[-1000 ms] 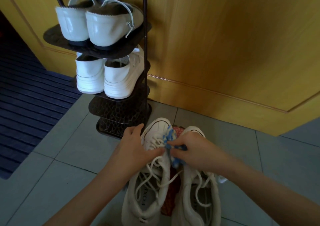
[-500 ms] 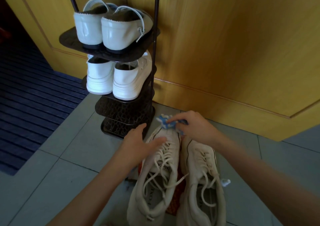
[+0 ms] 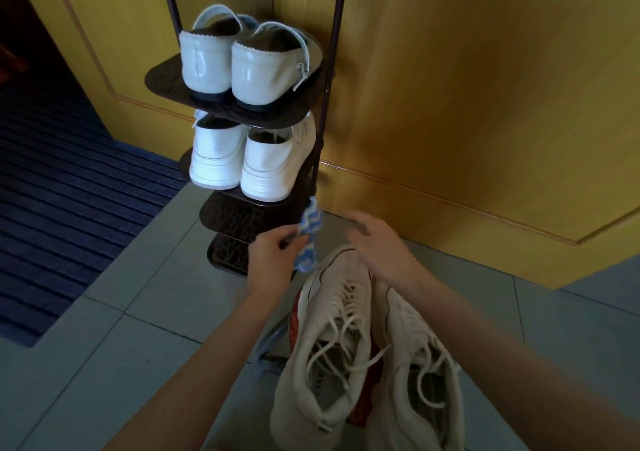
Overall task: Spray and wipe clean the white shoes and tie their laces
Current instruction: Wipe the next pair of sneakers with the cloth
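Two off-white sneakers lie side by side on the tiled floor, toes away from me, laces loose: the left sneaker (image 3: 329,333) and the right sneaker (image 3: 415,364). Something red (image 3: 375,367) shows between and under them. My left hand (image 3: 275,255) pinches a blue-and-white cloth (image 3: 310,237), held up just left of the left sneaker's toe. My right hand (image 3: 379,243) hovers over the toes with its fingers spread and holds nothing.
A dark shoe rack (image 3: 242,215) stands against yellow wooden panels (image 3: 450,104). It carries white loafers (image 3: 242,66) on top and white sneakers (image 3: 249,160) on the shelf below. A dark blue ribbed mat (image 3: 69,191) lies to the left.
The cloth has passed from my right hand to my left hand. My left hand has lifted off the left sneaker. My right hand has let go and opened.
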The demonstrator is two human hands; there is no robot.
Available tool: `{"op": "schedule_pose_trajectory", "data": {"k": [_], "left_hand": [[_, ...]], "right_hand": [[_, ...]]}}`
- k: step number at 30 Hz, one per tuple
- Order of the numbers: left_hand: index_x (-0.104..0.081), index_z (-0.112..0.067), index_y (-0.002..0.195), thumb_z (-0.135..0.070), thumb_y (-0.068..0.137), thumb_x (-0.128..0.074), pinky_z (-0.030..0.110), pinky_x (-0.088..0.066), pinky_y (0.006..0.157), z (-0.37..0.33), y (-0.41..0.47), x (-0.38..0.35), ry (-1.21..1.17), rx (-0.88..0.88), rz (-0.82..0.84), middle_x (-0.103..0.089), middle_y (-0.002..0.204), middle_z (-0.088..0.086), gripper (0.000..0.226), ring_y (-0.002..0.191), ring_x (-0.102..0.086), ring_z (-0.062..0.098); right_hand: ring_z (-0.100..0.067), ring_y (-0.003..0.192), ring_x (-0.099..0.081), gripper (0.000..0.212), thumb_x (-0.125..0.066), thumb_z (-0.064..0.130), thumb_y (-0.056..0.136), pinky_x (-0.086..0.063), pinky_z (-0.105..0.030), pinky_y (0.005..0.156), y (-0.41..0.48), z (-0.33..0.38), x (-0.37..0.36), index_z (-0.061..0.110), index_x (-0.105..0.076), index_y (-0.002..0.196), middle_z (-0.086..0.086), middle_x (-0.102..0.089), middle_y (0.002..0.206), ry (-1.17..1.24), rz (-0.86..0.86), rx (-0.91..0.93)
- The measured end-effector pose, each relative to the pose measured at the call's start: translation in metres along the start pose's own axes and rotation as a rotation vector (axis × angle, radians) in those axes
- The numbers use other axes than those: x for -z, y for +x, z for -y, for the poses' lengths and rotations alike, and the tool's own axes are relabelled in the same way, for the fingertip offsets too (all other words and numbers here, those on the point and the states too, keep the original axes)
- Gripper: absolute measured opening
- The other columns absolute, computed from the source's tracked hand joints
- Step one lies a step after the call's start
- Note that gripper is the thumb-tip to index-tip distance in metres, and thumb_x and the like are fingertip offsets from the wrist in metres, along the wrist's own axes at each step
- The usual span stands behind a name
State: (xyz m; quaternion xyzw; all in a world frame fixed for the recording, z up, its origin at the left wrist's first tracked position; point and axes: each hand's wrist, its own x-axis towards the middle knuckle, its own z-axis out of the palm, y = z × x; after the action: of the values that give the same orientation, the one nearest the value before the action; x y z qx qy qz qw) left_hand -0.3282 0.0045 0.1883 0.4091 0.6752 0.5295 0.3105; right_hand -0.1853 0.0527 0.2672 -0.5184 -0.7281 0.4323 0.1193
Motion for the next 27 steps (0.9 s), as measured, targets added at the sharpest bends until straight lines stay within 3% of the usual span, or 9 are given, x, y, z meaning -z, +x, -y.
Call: {"op": "schedule_pose_trajectory", "data": {"k": [2,4,7,11,15,18,20,22,27], "left_hand": [[-0.069,-0.005,0.109,-0.004,0.089,-0.059,0.001,-0.041,0.064,0.004,-0.001,-0.006,0.063,-0.065,0.17,-0.069,0.085,-0.002,0.022,0.072,-0.057,-0.008],[-0.065,-0.009,0.116,-0.002,0.091,-0.054,0.001,-0.042,0.075,0.009,-0.002,-0.008,0.08,-0.094,0.334,-0.069,0.104,0.001,0.028,0.09,-0.061,-0.002],[-0.065,-0.01,0.117,-0.001,0.092,-0.052,0.004,-0.043,0.078,0.019,-0.002,-0.002,0.104,-0.135,0.434,-0.066,0.103,-0.005,0.029,0.086,-0.058,-0.015],[-0.064,-0.005,0.116,0.002,0.088,-0.057,0.008,-0.044,0.086,0.034,-0.012,0.009,0.095,-0.194,0.402,-0.063,0.109,-0.002,0.03,0.098,-0.056,-0.008],[-0.062,-0.009,0.117,-0.001,0.087,-0.059,0.003,-0.042,0.088,0.043,-0.027,0.015,0.041,-0.333,0.348,-0.059,0.111,-0.001,0.031,0.1,-0.052,-0.021],[-0.062,-0.022,0.107,-0.03,0.092,-0.051,0.018,-0.049,0.089,0.043,-0.04,0.025,-0.026,-0.421,0.393,-0.064,0.109,0.003,0.02,0.102,-0.06,0.004],[-0.057,-0.025,0.103,-0.025,0.091,-0.048,0.025,-0.051,0.086,0.045,-0.049,0.031,0.017,-0.483,0.433,-0.059,0.106,0.001,0.015,0.099,-0.06,0.019],[-0.057,-0.028,0.108,-0.022,0.09,-0.046,0.024,-0.052,0.083,0.046,-0.053,0.037,0.14,-0.567,0.421,-0.057,0.112,-0.006,0.022,0.099,-0.06,0.014],[-0.067,-0.017,0.098,-0.032,0.094,-0.043,0.03,-0.05,0.074,0.04,-0.052,0.036,0.309,-0.625,0.403,-0.068,0.094,-0.001,0.028,0.087,-0.06,0.013]], "right_hand": [[-0.027,0.12,-0.052,0.042,-0.036,0.027,0.102,-0.044,-0.033,0.095,-0.002,-0.009,0.003,0.024,-0.035,0.143,0.0,-0.05,0.135,-0.161,0.034,-0.104],[-0.023,0.106,-0.058,0.037,-0.036,0.031,0.101,-0.046,-0.032,0.081,-0.001,-0.015,-0.004,0.021,-0.047,0.135,-0.005,-0.058,0.127,-0.249,0.109,-0.14],[-0.022,0.089,-0.058,0.031,-0.041,0.026,0.099,-0.041,-0.03,0.067,0.001,-0.022,-0.012,0.016,-0.056,0.125,-0.009,-0.064,0.106,-0.312,0.107,-0.123],[-0.021,0.128,-0.045,0.044,-0.047,0.022,0.098,-0.037,-0.025,0.098,0.003,-0.034,-0.016,0.017,-0.043,0.141,-0.004,-0.049,0.141,-0.283,0.057,-0.124],[-0.019,0.131,-0.042,0.048,-0.049,0.024,0.098,-0.035,-0.02,0.094,0.004,-0.04,-0.018,0.02,-0.038,0.144,-0.001,-0.043,0.145,-0.271,0.037,-0.098],[-0.019,0.109,-0.059,0.049,-0.049,0.026,0.097,-0.04,-0.012,0.075,0.003,-0.041,-0.018,0.023,-0.036,0.144,-0.006,-0.049,0.141,-0.279,0.013,-0.097],[-0.016,0.076,-0.064,0.049,-0.048,0.027,0.098,-0.041,-0.01,0.055,0.002,-0.041,-0.02,0.026,-0.035,0.145,-0.012,-0.056,0.132,-0.304,0.003,-0.102],[-0.013,0.066,-0.061,0.049,-0.048,0.027,0.098,-0.039,-0.009,0.051,0.003,-0.041,-0.021,0.026,-0.035,0.145,-0.012,-0.06,0.127,-0.308,0.005,-0.101],[-0.021,0.112,-0.057,0.049,-0.049,0.027,0.097,-0.039,-0.021,0.082,0.004,-0.038,-0.019,0.025,-0.037,0.144,-0.006,-0.045,0.144,-0.31,0.028,-0.118]]}}
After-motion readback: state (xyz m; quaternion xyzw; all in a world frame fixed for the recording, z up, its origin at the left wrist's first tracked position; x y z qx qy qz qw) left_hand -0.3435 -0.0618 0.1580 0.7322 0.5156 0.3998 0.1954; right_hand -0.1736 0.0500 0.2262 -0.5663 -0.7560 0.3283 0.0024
